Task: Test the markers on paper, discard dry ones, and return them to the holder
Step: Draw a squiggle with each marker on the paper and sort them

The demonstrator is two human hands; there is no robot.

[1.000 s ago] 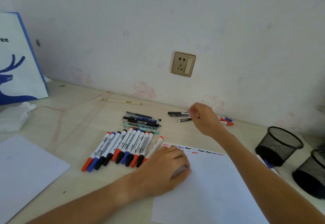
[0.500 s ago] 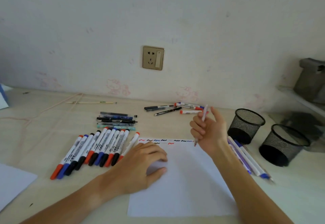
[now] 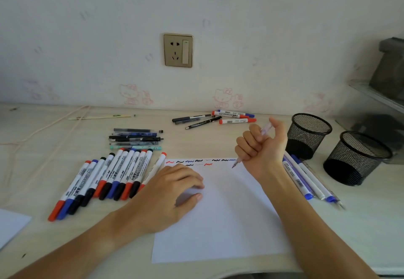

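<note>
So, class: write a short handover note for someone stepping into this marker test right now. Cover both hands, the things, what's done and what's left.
Left hand rests open on the white paper sheet.
Right hand grips a thin translucent pen, tip just above the sheet's top edge.
Done: squiggles in red, black and blue along the top.
Left: test this pen; the two black mesh holders look empty, so nothing is returned yet.
</note>
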